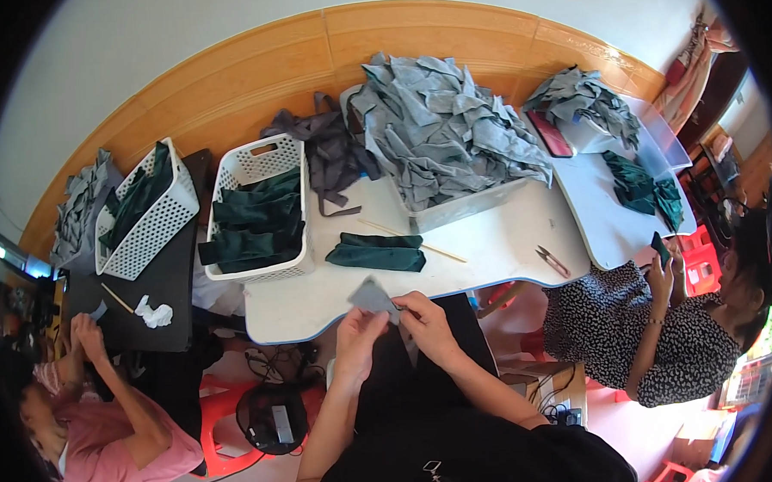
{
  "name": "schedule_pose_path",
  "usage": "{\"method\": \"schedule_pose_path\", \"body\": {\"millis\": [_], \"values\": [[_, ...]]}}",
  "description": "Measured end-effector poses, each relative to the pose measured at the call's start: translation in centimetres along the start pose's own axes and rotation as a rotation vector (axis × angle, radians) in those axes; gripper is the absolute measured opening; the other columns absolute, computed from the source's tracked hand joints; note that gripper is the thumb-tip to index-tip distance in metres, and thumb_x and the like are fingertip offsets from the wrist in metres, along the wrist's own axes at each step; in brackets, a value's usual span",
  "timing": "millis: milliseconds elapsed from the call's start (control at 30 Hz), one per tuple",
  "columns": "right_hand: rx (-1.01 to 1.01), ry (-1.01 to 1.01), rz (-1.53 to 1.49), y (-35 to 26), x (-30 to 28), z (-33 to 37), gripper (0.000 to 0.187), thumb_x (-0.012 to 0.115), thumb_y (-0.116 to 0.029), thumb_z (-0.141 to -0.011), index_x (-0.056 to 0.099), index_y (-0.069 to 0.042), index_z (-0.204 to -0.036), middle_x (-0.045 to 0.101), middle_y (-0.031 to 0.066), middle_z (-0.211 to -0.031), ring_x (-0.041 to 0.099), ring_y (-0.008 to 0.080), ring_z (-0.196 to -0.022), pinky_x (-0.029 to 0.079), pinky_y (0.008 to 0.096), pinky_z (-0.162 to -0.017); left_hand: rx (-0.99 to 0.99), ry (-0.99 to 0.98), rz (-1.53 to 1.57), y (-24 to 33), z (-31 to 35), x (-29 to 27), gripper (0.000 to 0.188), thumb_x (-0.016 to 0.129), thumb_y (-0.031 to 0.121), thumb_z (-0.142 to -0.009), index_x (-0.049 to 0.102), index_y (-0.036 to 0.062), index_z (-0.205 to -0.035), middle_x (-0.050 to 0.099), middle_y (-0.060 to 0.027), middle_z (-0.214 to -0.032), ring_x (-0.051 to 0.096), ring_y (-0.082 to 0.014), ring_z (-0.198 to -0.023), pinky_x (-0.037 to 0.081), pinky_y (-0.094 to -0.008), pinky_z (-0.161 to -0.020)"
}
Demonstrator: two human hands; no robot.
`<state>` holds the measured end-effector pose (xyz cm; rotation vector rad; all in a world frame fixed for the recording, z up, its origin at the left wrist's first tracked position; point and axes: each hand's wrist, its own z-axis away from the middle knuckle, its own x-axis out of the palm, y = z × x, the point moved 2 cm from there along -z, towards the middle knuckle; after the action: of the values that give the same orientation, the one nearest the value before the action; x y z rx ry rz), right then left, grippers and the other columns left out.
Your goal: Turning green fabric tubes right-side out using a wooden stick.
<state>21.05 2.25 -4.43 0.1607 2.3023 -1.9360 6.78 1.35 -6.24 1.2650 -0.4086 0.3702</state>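
So you've got the grey cloth right by the near edge of the counter, pinched in both hands: left hand on its lower part, right hand at its right corner. Most of it pokes forward and a bit left of your fingertips, so your left's nearer; honestly can't tell its long axis

Bright, soft light reaches my hands; daylight glares far to their right; beyond them, panelling bows.
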Motion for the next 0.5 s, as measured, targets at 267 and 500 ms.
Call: {"method": "schedule_pose_path", "body": {"millis": [267, 500], "values": [[0.23, -0.073, 0.043, 0.2, 0.4, 0.9, 0.016, 0.065, -0.007, -0.079, 0.062, 0.001, -0.093, 0.06, 0.0104, -0.088, 0.059, 0.0213, -0.078, 0.048, 0.0304, -0.072, -0.118, -0.075, 0.125, -0.6, -0.1, 0.3, 0.025, 0.062, 0.01, -0.091, 0.056, 0.0007, -0.113, 0.062, -0.0082, -0.107, 0.061, -0.0158, -0.095, 0.05, -0.0329, -0.086], [-0.064, 0.049, 0.059, 1.0, 1.1, 1.3, 0.019, 0.059, 0.002, -0.076, 0.058, 0.0, -0.095, 0.056, 0.0097, -0.098, 0.056, 0.0203, -0.09, 0.046, 0.0294, -0.077, -0.27, -0.055, 0.287, -2.6, 1.9, 1.4, 0.019, 0.063, 0.015, -0.091, 0.06, 0.004, -0.107, 0.064, -0.0049, -0.1, 0.062, -0.0146, -0.09, 0.051, -0.0349, -0.082]]}}
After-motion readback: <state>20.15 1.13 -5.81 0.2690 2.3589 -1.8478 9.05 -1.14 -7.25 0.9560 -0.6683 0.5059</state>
